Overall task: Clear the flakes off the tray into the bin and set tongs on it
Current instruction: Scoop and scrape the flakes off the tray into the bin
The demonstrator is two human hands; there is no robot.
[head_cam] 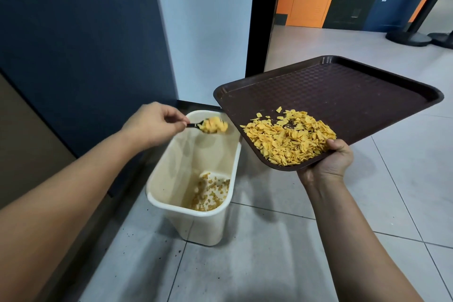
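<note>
A dark brown tray (343, 88) hangs tilted in the air to the right of a cream bin (196, 223). My right hand (328, 162) grips its near edge, thumb on top. A heap of yellow flakes (289, 140) lies on the tray's low near corner. My left hand (152, 125) pinches the handle of a black spoon (196, 125) heaped with flakes, held over the bin's far opening. More flakes lie on the bin's floor (210, 193). No tongs are in view.
The bin stands on a grey tiled floor (269, 252) against a dark blue wall panel (85, 44). Small crumbs dot the tiles near the bin. Beyond a black door frame (262, 17), orange and dark locker doors and round stanchion bases (407, 38) stand.
</note>
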